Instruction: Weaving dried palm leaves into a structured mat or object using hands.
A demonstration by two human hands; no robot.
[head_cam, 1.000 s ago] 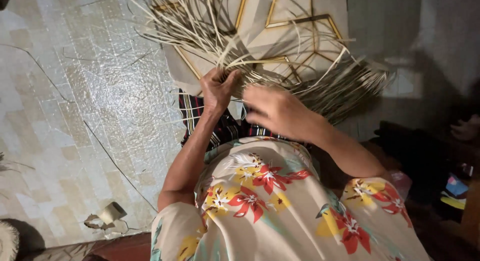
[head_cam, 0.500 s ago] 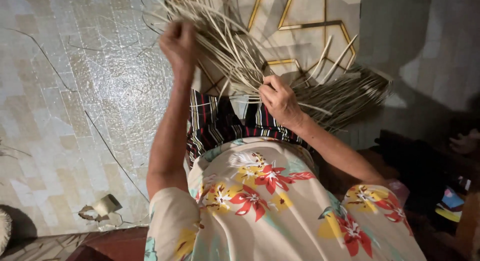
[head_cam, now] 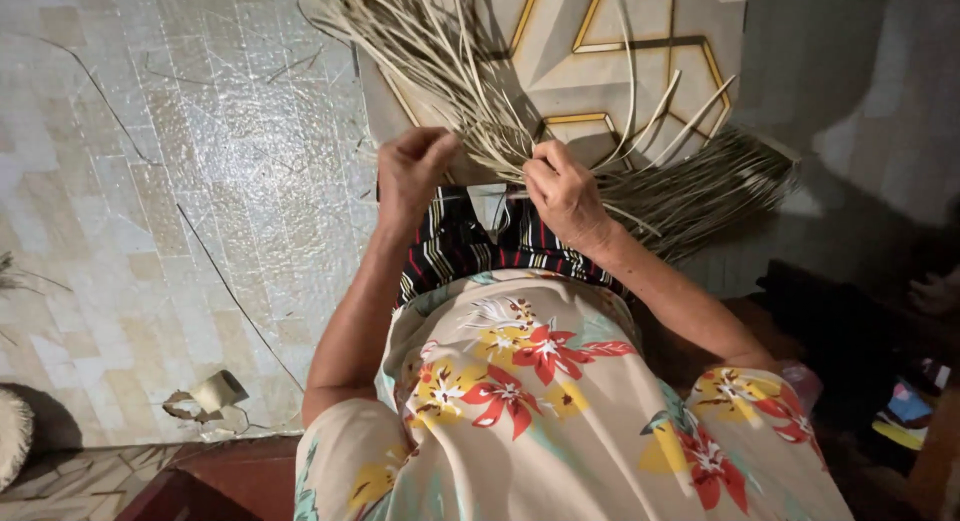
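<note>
Pale dried leaf strips [head_cam: 470,91] fan out from a knot of weaving that sits just above the person's lap, and both hands meet at that knot. The left hand [head_cam: 412,173] is curled shut, its fingers pinched around a few of the strips at the near edge of the work, with its knuckles turned up towards the camera. The right hand [head_cam: 563,189] lies just beside it, fingers bent and closed on the crossing strips where the weave gathers, thumb pressed towards the left hand. From this point the loose strips spread up and to the left in long thin blades, while a denser, darker sheaf [head_cam: 700,186] runs off to the right, past the right wrist. Under the strips lies a beige board with gold line patterns [head_cam: 640,41], flat on the floor. Below the hands a striped dark cloth [head_cam: 470,243] covers the lap, and nearer the camera comes the person's floral shirt [head_cam: 540,401] in cream, red and yellow. To the left stretches a glossy pale tiled floor [head_cam: 150,181], with a few stray thin strands across it and a small curled scrap [head_cam: 212,396] near its lower edge.
</note>
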